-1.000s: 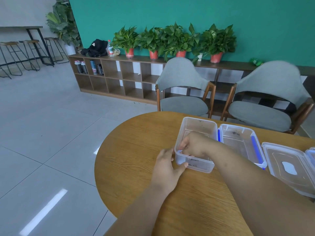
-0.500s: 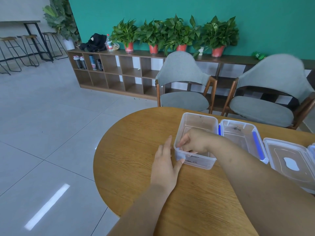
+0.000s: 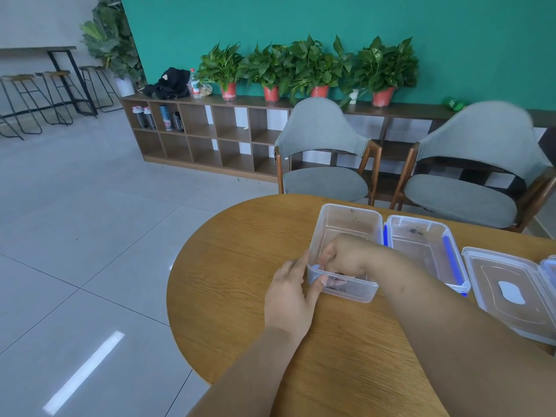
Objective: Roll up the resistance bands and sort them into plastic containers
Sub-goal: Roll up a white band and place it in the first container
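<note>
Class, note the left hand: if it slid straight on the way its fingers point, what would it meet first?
The left hand would meet the clear container at its left wall; its fingertips seem to touch it.

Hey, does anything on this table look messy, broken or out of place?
Nothing is spilled or broken. One oddity: dark specks on the far wall of the left container and inside the middle container; dirt or marker, I cannot tell.
</note>
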A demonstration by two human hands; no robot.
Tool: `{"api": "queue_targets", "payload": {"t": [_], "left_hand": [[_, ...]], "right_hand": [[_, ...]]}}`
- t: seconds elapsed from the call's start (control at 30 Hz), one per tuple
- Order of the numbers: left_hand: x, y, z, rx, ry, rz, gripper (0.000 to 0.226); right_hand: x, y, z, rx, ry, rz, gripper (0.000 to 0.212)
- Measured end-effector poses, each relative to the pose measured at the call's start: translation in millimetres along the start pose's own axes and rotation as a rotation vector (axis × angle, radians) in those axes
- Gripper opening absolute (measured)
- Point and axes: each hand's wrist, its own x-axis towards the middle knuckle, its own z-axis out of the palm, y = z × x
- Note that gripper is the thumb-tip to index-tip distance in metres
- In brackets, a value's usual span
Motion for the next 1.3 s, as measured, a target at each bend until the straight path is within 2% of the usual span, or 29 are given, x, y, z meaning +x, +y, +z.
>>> {"api": "queue_targets", "payload": {"t": [0.2, 0.47, 0.57, 0.73, 0.87, 1.3], "left_hand": [[5.1, 2.8, -7.8, 0.037, -0.032, -0.001, 0.067], [7.4, 5.9, -12.5, 0.059, -0.061, -0.011, 0.071], [8.3, 6.1, -13.2, 0.067, -0.065, -0.012, 0.070], [9.6, 5.5, -14.5, 0.071, -0.070, -0.007, 0.071], [10.8, 5.4, -14.5, 0.083, -0.060, 0.000, 0.068], [12.7, 5.7, -16.1, 0.069, -0.071, -0.003, 0.067]], "right_hand": [[5.2, 4.2, 6.7, 0.140, 0.020, 0.044, 0.033], [10.5, 2.1, 9.3, 0.082, 0.011, 0.055, 0.019], [6.2, 1.5, 7.5, 0.080, 0.011, 0.056, 0.026], [-0.2, 0.2, 4.4, 0.080, 0.003, 0.035, 0.023], [-7.0, -5.0, 2.6, -0.001, -0.010, 0.002, 0.032], [-2.2, -2.8, 7.5, 0.148, 0.041, 0.052, 0.028]]}}
